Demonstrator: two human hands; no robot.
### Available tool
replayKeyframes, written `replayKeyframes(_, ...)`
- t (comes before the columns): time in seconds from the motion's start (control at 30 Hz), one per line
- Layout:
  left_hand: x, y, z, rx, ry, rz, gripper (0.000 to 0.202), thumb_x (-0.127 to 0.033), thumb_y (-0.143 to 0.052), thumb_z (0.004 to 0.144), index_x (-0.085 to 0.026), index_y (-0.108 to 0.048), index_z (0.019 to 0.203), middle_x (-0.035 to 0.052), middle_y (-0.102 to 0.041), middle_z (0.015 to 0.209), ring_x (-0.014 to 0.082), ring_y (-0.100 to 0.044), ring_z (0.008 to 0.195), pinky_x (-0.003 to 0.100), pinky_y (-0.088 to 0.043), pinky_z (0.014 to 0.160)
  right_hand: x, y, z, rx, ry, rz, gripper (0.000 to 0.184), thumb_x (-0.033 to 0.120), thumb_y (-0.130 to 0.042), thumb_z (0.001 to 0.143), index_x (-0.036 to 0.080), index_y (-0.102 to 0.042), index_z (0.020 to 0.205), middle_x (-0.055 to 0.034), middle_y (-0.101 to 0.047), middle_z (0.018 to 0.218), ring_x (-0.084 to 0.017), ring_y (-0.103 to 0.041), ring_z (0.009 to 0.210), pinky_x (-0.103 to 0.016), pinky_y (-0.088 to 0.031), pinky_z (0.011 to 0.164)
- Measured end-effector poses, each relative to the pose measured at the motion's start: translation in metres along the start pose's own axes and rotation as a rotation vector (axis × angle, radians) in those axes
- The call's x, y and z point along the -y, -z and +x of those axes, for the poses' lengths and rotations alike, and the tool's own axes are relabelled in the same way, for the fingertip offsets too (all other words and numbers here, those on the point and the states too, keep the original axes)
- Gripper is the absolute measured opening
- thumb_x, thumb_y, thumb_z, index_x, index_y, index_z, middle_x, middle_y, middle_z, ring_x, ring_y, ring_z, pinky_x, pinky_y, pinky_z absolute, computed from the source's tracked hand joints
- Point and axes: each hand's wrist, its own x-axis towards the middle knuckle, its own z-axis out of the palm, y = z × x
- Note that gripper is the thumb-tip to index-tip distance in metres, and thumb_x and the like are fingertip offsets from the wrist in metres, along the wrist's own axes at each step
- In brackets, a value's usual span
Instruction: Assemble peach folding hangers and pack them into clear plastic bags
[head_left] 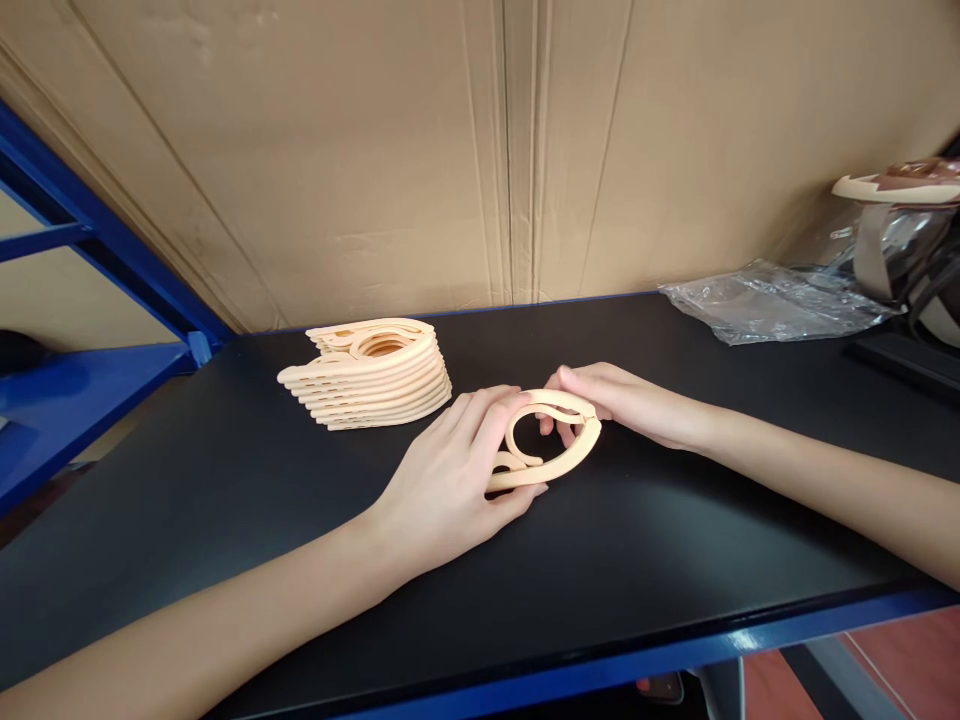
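Note:
A beige plastic folding hanger (562, 465), folded into a pointed oval with a round opening, is held just above the black tabletop. My left hand (457, 465) wraps round its left end, fingers over the far edge and thumb along the near edge. At the hanger's right tip, my right hand (592, 390) grips from the far side. Its curled fingertips show partly through the opening; the rest are hidden behind the hanger. To the left and farther back stands a neat stack of similar folded hangers (375, 375), apart from both hands.
A black table (637, 590) with a blue front edge lies under my hands. Brown cardboard (375, 150) rises behind it. Clear plastic bags (772, 300) and dark items lie at the back right. A blue metal frame (127, 270) stands on the left.

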Motion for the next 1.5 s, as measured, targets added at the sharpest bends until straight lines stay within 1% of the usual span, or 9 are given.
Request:
replayKeyframes(0.13,-0.005,0.015,0.006,-0.023,-0.014,0.054,0.058,-0.027,-0.070,0.080,-0.019,-0.040,0.129,0.0091,-0.052,0.132,0.0245,-0.052,0.118,0.036,-0.048,0.095,-0.002,0.005,0.002,-0.128,0.037,0.065,0.052,0.060,-0.042,0.092,0.015,-0.067,0.088,-0.0036,-0.065,0.079,-0.013,-0.060,0.072,-0.026,-0.048,0.071)
replayKeyframes(0.27,0.004,0.049,0.016,-0.054,0.067,0.022,0.061,-0.033,-0.069,0.078,-0.020,-0.042,0.131,0.0065,-0.054,0.128,0.0263,-0.055,0.116,0.037,-0.047,0.097,-0.008,0.012,0.005,-0.212,0.026,0.085,0.051,0.061,-0.048,0.089,0.014,-0.065,0.087,-0.0045,-0.064,0.076,-0.013,-0.058,0.065,-0.025,-0.047,0.060)
replayKeyframes(0.43,0.048,0.100,0.024,0.037,0.277,0.008,0.066,-0.058,-0.050,0.081,-0.020,-0.046,0.135,0.0011,-0.057,0.120,0.0263,-0.057,0.109,0.048,-0.041,0.094,-0.010,0.014,0.007,-0.242,-0.010,0.053,0.049,0.060,-0.051,0.088,0.014,-0.065,0.088,-0.0053,-0.063,0.080,-0.012,-0.058,0.066,-0.024,-0.048,0.059)
replayKeyframes(0.57,0.088,0.123,0.022,0.125,0.437,-0.066,0.078,-0.065,-0.068,0.064,-0.029,-0.053,0.132,-0.0017,-0.061,0.123,0.0284,-0.056,0.113,0.047,-0.045,0.096,-0.010,0.012,0.008,-0.244,-0.025,0.015,0.047,0.060,-0.052,0.088,0.014,-0.065,0.086,-0.0048,-0.063,0.079,-0.012,-0.058,0.066,-0.024,-0.048,0.059)
replayKeyframes(0.73,0.116,0.124,0.015,0.231,0.491,-0.090,0.081,-0.072,-0.068,0.065,-0.031,-0.052,0.132,-0.0012,-0.063,0.125,0.0257,-0.060,0.107,0.044,-0.051,0.089,-0.011,0.011,0.008,-0.228,-0.026,-0.005,0.045,0.058,-0.052,0.089,0.015,-0.064,0.087,-0.0042,-0.063,0.079,-0.011,-0.058,0.066,-0.024,-0.047,0.059)
replayKeyframes(1.0,0.132,0.122,0.011,0.250,0.270,0.056,0.081,-0.072,-0.061,0.074,-0.021,-0.050,0.136,0.0050,-0.065,0.124,0.0206,-0.067,0.096,0.030,-0.058,0.072,-0.011,0.011,0.008,-0.220,-0.019,-0.023,0.044,0.056,-0.053,0.089,0.014,-0.065,0.087,-0.0039,-0.063,0.078,-0.011,-0.058,0.066,-0.023,-0.047,0.059)
replayKeyframes(1.17,0.132,0.122,0.012,0.241,0.205,0.095,0.075,-0.069,-0.061,0.078,-0.023,-0.050,0.135,0.0051,-0.064,0.125,0.0205,-0.068,0.097,0.030,-0.059,0.070,-0.010,0.011,0.009,-0.218,-0.026,-0.037,0.043,0.055,-0.053,0.090,0.014,-0.065,0.087,-0.0040,-0.063,0.078,-0.011,-0.058,0.066,-0.024,-0.048,0.060)
replayKeyframes(1.37,0.133,0.123,0.013,0.265,0.277,0.123,0.084,-0.077,-0.056,0.074,-0.024,-0.046,0.138,0.0083,-0.058,0.131,0.0254,-0.064,0.106,0.043,-0.057,0.078,-0.010,0.011,0.009,-0.215,-0.026,-0.044,0.041,0.054,-0.053,0.090,0.014,-0.065,0.087,-0.0037,-0.064,0.077,-0.011,-0.058,0.066,-0.023,-0.048,0.059)
replayKeyframes(1.5,0.106,0.119,0.018,0.099,0.181,0.191,0.095,-0.082,-0.053,0.070,-0.020,-0.041,0.142,0.0143,-0.041,0.146,0.0390,-0.034,0.136,0.065,-0.036,0.098,-0.012,0.011,0.009,-0.211,-0.017,-0.051,0.041,0.054,-0.053,0.090,0.015,-0.065,0.086,-0.0035,-0.064,0.076,-0.011,-0.058,0.065,-0.023,-0.048,0.060)
